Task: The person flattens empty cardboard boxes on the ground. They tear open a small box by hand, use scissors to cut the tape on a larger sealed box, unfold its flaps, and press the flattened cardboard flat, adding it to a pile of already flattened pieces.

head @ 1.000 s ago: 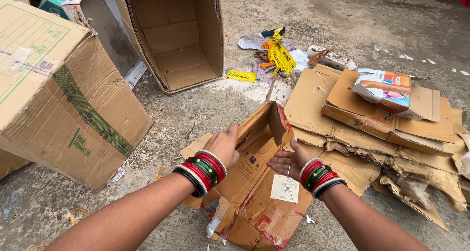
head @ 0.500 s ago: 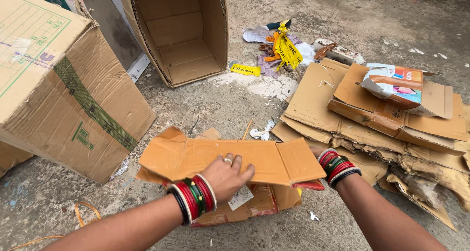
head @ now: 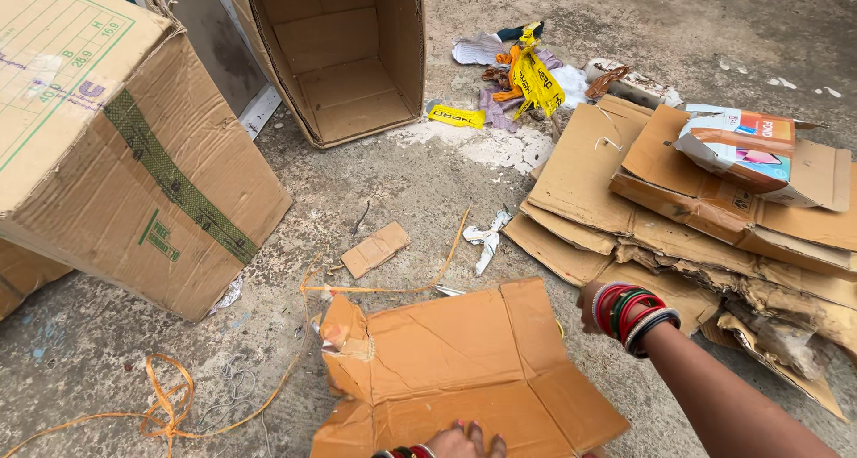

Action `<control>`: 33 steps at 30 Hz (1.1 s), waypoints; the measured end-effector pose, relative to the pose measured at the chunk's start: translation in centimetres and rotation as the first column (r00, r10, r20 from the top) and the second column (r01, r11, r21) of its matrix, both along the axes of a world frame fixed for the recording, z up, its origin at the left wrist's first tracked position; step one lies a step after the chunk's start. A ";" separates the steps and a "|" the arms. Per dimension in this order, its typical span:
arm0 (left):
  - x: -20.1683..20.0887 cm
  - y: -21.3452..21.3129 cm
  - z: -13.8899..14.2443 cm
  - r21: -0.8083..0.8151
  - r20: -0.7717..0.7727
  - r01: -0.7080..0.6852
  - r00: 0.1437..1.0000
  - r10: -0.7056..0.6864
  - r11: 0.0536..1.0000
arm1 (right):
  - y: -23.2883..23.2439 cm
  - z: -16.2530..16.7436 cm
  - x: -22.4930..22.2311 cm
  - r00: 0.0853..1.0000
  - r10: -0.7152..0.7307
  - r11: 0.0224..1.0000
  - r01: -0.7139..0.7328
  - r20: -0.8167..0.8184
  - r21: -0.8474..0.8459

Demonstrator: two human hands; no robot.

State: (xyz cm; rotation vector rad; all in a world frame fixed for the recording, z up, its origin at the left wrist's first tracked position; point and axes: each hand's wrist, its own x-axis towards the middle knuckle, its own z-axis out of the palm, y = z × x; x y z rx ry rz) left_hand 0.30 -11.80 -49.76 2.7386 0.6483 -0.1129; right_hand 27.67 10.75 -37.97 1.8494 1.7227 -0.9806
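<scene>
Left hand [head: 462,442] cut by the bottom edge, only fingertips and a sliver of bangles showing on the flattened cardboard sheet [head: 464,369]; whether it presses or grips cannot be told. Right hand [head: 591,299] hidden behind the sheet's far right edge, just wrist and bangles in view, so its grasp is unreadable. Large taped box [head: 125,145] cut by the left and top edges, open carton [head: 344,56] by the top, and the stack of flattened cardboard [head: 714,217] runs off right.

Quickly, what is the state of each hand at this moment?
Left hand: fingers lie flat on the flattened brown cardboard sheet, no grip closed.
Right hand: hidden behind the sheet's edge; cannot be told.
</scene>
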 end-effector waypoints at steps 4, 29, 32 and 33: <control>-0.8 0.1 -0.6 0.174 0.008 0.039 0.999 -0.041 0.984 | -0.3 -2.8 -2.2 0.964 0.217 0.818 -0.094 -0.153 0.568; -8.7 15.0 10.1 0.036 -0.557 -0.831 0.444 0.702 0.554 | -14.4 -10.6 -9.2 0.814 0.521 0.633 -0.571 0.258 0.523; -9.2 15.8 10.6 -0.029 -0.478 -0.825 0.507 0.717 0.564 | -15.5 -10.8 -9.0 0.729 0.354 0.112 -0.655 0.586 0.748; -9.2 15.9 10.9 -0.071 -0.443 -0.800 0.560 0.700 0.595 | -15.7 -10.0 -9.0 0.747 0.361 0.138 -0.635 0.558 0.760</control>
